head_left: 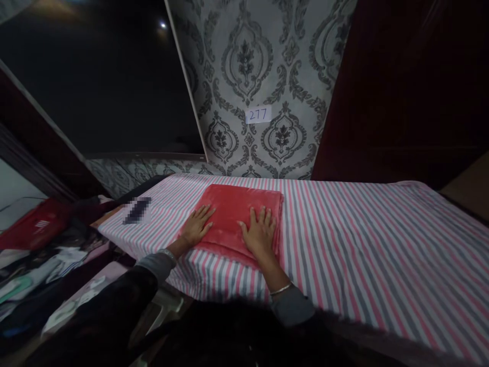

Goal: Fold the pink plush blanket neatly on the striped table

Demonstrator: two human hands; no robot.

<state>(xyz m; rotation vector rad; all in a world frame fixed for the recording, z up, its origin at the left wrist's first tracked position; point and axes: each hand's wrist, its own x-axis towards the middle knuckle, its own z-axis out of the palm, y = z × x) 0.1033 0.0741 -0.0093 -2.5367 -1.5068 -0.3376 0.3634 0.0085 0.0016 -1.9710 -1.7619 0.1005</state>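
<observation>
On one striped sheet (344, 234), two hands (196, 227) (260, 238), fingers (262, 215) spread, touch one red cloth (232, 206).

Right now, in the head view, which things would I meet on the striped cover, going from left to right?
Pixelated dark item, left hand, right hand. The folded red cloth lies under both hands, so its place is left out.

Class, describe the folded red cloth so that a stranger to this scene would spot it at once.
Find the striped sheet spread below the patterned wall. Left of the sheet's middle, the left hand and right hand rest on a folded cloth. Its plain, slightly shiny red sets it apart from the pink, grey and white stripes around it.
</observation>
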